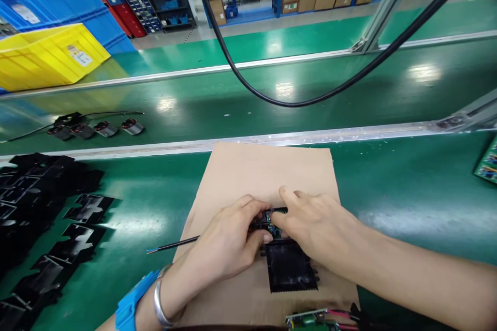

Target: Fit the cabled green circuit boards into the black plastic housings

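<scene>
On a sheet of brown cardboard (272,170) lies a black plastic housing (292,268), its near flap flat and facing me. A green circuit board (276,231) shows inside its far part, between my hands. My left hand (233,235) pinches the left side of the housing with thumb and fingers. From under that hand a black cable (176,243) runs out to the left and ends in thin bare-tipped wires. My right hand (310,220) presses into the housing from the right, its fingers bent over the board. Its fingertips are partly hidden.
Black plastic parts (39,207) are heaped along the left. Several metal cylinders (132,126) stand beyond the ledge. Another circuit board with wires (322,319) lies at the near edge. A thick black cable (287,103) hangs ahead; a yellow bin (46,59) stands far left.
</scene>
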A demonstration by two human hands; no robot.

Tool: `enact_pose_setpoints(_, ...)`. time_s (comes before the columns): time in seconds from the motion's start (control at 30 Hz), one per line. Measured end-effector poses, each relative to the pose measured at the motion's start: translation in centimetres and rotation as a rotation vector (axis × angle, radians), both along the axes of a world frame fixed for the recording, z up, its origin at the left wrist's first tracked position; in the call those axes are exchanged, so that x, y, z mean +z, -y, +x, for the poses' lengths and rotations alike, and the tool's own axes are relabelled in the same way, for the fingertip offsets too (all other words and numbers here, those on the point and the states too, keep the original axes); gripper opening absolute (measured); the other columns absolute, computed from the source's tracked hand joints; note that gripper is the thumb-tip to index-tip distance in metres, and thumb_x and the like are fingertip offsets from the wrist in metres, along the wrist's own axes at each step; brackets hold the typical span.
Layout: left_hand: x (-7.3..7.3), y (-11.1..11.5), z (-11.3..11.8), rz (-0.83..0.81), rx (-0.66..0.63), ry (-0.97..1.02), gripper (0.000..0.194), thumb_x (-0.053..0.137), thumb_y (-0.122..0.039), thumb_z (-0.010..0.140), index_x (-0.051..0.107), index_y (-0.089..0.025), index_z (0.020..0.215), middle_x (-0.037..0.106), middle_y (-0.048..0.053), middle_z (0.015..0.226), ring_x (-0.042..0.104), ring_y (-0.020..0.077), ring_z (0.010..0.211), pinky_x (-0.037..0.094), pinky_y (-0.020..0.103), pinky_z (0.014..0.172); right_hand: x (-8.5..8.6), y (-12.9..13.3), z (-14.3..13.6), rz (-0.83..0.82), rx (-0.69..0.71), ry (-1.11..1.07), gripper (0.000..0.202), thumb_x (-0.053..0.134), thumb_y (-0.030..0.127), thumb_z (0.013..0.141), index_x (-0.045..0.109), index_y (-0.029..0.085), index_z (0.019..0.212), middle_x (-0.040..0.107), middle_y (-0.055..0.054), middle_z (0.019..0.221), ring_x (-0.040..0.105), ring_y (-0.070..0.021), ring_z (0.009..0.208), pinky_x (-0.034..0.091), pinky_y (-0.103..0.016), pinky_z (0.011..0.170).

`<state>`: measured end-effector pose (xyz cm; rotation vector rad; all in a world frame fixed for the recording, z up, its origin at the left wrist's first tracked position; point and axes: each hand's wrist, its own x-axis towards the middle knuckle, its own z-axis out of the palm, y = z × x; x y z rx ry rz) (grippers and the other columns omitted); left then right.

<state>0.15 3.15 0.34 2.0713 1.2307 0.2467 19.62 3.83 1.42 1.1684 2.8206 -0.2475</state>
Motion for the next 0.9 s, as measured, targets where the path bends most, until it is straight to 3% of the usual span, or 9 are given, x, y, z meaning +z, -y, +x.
enact_pose_setpoints(0.2, 0.0, 0.3, 0.4, 0.005, -0.005, -0.035, 0.042, 0.060, -0.015, 0.078, 0.056, -0.022, 0.119, 0.063, 0.005, 0.114, 0.058, 0.0252, 0.105, 0.045, 0.041, 0.092, 0.2, -0.1, -0.4, -0.010, -0.025, -0.040, 0.008, 0.062, 0.015, 0.081, 0.065, 0.019, 0.075, 0.056, -0.006, 0.081, 0.047, -0.0141, 0.053, 0.021, -0.029, 0.044)
enact_pose_setpoints(0.3, 0.3, 0.2, 0.2, -0.014, -0.002, -0.015, 0.041, 0.060, -0.016, 0.079, 0.056, -0.023, 0.119, 0.063, 0.005, 0.113, 0.057, 0.0239, 0.104, 0.045, 0.039, 0.092, -0.3, 0.1, -0.1, 0.037, -0.021, -0.076, 0.008, 0.064, 0.013, 0.080, 0.065, 0.020, 0.077, 0.055, -0.006, 0.081, 0.050, -0.0184, 0.063, 0.025, -0.030, 0.048)
enact_pose_setpoints(0.4, 0.6, -0.3, -0.6, -0.140, 0.034, 0.032, 0.040, 0.064, -0.022, 0.079, 0.056, -0.023, 0.119, 0.065, 0.003, 0.105, 0.060, 0.0195, 0.093, 0.048, 0.033, 0.083, -1.0, 0.4, 0.3, 0.103, 0.011, -0.187, 0.011, 0.063, 0.014, 0.082, 0.062, 0.020, 0.073, 0.053, -0.005, 0.081, 0.050, -0.0224, 0.079, 0.032, -0.033, 0.059)
enact_pose_setpoints(0.5, 0.6, -0.9, -1.7, -0.287, 0.026, 0.015, 0.015, 0.056, -0.031, 0.087, 0.062, -0.020, 0.095, 0.063, -0.001, 0.079, 0.057, 0.0132, 0.070, 0.046, 0.024, 0.063, -1.8, 0.7, 0.7, 0.095, 0.064, -0.302, 0.016, 0.058, 0.014, 0.087, 0.058, 0.018, 0.072, 0.054, -0.004, 0.083, 0.046, -0.0202, 0.081, 0.033, -0.034, 0.068)
enact_pose_setpoints(0.57, 0.5, -1.2, -1.9, -0.336, 0.010, 0.002, 0.021, 0.051, -0.033, 0.090, 0.061, -0.018, 0.079, 0.058, -0.003, 0.066, 0.051, 0.0106, 0.060, 0.040, 0.021, 0.054, -2.3, 0.7, 0.8, 0.058, 0.092, -0.348, 0.016, 0.054, 0.013, 0.090, 0.057, 0.017, 0.075, 0.055, -0.003, 0.084, 0.044, -0.0183, 0.080, 0.033, -0.033, 0.069)
enact_pose_setpoints(0.63, 0.5, -1.0, -1.6, -0.350, 0.023, 0.053, 0.016, 0.055, -0.030, 0.088, 0.061, -0.018, 0.079, 0.058, -0.004, 0.066, 0.051, 0.0103, 0.060, 0.040, 0.021, 0.054, -2.6, 0.7, 0.9, 0.043, 0.099, -0.381, 0.016, 0.052, 0.014, 0.092, 0.057, 0.017, 0.077, 0.055, -0.002, 0.082, 0.044, -0.0177, 0.078, 0.033, -0.032, 0.068)
enact_pose_setpoints(0.73, 0.5, -0.2, -0.6, -0.221, 0.063, 0.120, 0.004, 0.057, -0.020, 0.085, 0.061, -0.019, 0.084, 0.064, -0.003, 0.076, 0.057, 0.0120, 0.070, 0.045, 0.023, 0.064, -3.0, 0.7, 1.0, 0.048, 0.075, -0.415, 0.016, 0.050, 0.015, 0.093, 0.056, 0.019, 0.079, 0.056, -0.001, 0.078, 0.044, -0.0174, 0.076, 0.032, -0.032, 0.067)
enact_pose_setpoints(0.9, -0.6, 1.3, 0.0, 0.231, 0.036, 0.072, 0.016, 0.049, -0.010, 0.087, 0.062, -0.019, 0.091, 0.067, 0.003, 0.085, 0.062, 0.0160, 0.078, 0.049, 0.028, 0.072, -3.1, 0.9, 1.5, 0.058, 0.066, -0.404, 0.016, 0.045, 0.018, 0.097, 0.059, 0.019, 0.089, 0.058, -0.001, 0.078, 0.046, -0.0171, 0.078, 0.033, -0.031, 0.069)
